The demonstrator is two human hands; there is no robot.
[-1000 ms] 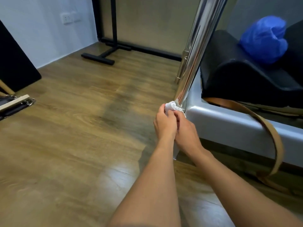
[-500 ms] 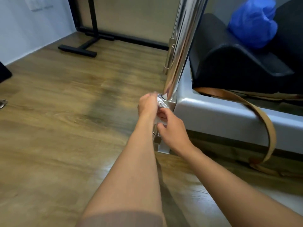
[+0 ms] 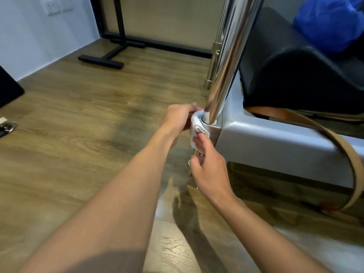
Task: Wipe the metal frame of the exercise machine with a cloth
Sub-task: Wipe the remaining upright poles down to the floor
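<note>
Gripping one white terry cloth (image 3: pixel 197 123), our two hands are both closed on it: left hand (image 3: pixel 180 115) curled round the upper fold, right hand (image 3: pixel 208 170) pinching the hanging tail. The cloth presses against the foot of one smooth round chrome post (image 3: pixel 226 66); one tan strap (image 3: pixel 334 142) loops nearby.

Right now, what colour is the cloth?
White; the cloth shows best in the head view.
</note>
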